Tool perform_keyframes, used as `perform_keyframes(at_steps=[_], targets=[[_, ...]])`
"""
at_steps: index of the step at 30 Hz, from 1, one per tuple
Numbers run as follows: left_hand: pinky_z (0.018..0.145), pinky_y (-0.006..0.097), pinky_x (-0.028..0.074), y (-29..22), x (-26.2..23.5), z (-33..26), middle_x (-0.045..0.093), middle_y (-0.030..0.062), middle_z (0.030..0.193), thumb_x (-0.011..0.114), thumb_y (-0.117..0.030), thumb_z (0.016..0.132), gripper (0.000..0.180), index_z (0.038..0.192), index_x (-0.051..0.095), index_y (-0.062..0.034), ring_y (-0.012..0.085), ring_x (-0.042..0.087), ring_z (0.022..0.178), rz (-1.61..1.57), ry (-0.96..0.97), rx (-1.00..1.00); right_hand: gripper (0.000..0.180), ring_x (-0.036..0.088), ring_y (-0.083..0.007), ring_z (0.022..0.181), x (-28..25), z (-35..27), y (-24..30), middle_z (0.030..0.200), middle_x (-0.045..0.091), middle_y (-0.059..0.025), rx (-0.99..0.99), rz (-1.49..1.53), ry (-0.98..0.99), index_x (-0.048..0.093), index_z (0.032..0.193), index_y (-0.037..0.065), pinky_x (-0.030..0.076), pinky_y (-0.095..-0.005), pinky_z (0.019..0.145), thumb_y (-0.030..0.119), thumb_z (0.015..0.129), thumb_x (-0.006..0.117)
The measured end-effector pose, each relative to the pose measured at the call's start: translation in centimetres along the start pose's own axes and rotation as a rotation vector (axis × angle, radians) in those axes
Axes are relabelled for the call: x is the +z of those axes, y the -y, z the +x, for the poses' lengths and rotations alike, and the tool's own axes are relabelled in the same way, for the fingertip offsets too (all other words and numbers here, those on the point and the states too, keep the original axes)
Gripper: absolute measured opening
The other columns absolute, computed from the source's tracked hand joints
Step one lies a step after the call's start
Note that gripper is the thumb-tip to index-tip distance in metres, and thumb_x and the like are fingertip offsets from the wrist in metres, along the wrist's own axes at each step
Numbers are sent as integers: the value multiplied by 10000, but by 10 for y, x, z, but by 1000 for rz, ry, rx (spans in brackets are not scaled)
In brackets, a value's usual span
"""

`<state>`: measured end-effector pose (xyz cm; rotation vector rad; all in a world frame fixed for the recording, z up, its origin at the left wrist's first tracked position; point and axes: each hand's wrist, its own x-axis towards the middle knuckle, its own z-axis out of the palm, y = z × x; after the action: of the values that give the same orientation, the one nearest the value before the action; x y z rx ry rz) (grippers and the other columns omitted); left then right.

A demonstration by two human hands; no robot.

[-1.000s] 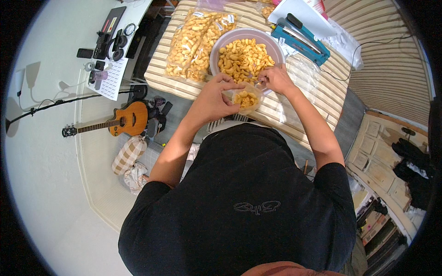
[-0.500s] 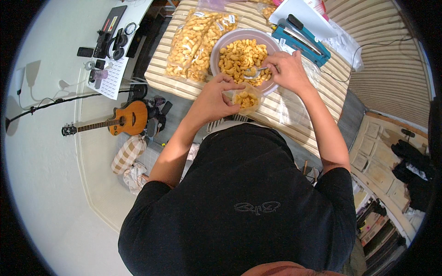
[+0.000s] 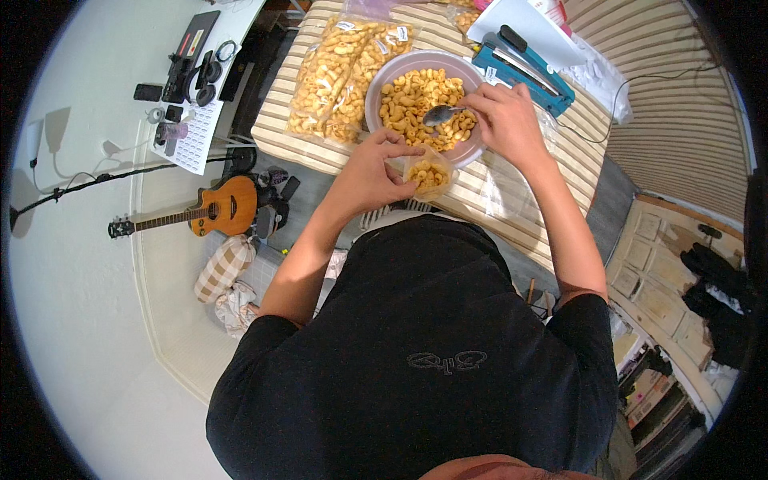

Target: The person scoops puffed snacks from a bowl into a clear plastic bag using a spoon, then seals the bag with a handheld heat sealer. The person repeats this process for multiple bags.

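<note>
A pale round basin (image 3: 375,120) holds a heap of yellow curled macaroni snacks (image 3: 418,94). Over its right side my right hand (image 3: 506,120) is closed on the handle of a metal spoon (image 3: 440,115), whose dark bowl shows above the snacks. My left hand (image 3: 376,172) pinches the edge of a small clear plastic bag (image 3: 433,190) in front of the basin. Some of the same snacks lie inside that bag, whose mouth stands open.
Large clear bags of snacks (image 3: 340,72) lie left of the basin on a striped cloth-covered table (image 3: 276,120). A blue bag sealer (image 3: 524,76) sits at the back right, a white sheet (image 3: 528,32) behind it. Flat clear plastic (image 3: 508,188) lies at the right. A guitar (image 3: 228,206) stands left.
The spoon has risen from among the snacks and turned, its bowl now dark and seemingly unloaded. My right hand has shifted slightly up and right; my left hand keeps its place.
</note>
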<state>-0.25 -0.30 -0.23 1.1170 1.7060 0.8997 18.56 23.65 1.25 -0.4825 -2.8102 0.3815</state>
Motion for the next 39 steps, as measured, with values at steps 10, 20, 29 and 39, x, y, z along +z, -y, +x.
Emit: perform_keyframes(at_steps=[10, 20, 29, 39], targets=[[707, 271, 639, -1, 2, 1, 586, 107, 1359, 913, -87, 822, 567, 1378, 834, -167, 120, 777, 745, -22, -9, -5, 228, 786, -315, 954, 141, -27, -46, 1073, 747, -106, 53, -264, 297, 828, 1078, 119, 644, -451, 816, 145, 853, 798], [698, 266, 634, -3, 2, 0, 598, 104, 1368, 918, -64, 809, 575, 1371, 835, -155, 127, 780, 749, -17, -21, -2, 297, 790, -340, 1048, 187, -33, -48, 1102, 782, -114, 108, -57, 333, 854, 1188, 170, 638, -477, 883, 137, 901, 785], [706, 273, 638, -1, 2, -2, 621, 96, 1345, 925, -68, 810, 564, 1361, 840, -155, 129, 778, 760, -23, -41, 10, 235, 780, -348, 1063, 165, -30, -43, 1155, 818, -98, 284, 145, 393, 873, 1157, 187, 625, -484, 929, 157, 961, 747], [712, 277, 642, 2, 2, 1, 613, 86, 1350, 924, -97, 811, 561, 1362, 840, -165, 120, 758, 731, -6, -27, 1, 286, 775, -383, 960, 84, -12, -33, 1032, 816, -138, 255, 148, 296, 881, 1093, 172, 610, -528, 873, 123, 898, 677]])
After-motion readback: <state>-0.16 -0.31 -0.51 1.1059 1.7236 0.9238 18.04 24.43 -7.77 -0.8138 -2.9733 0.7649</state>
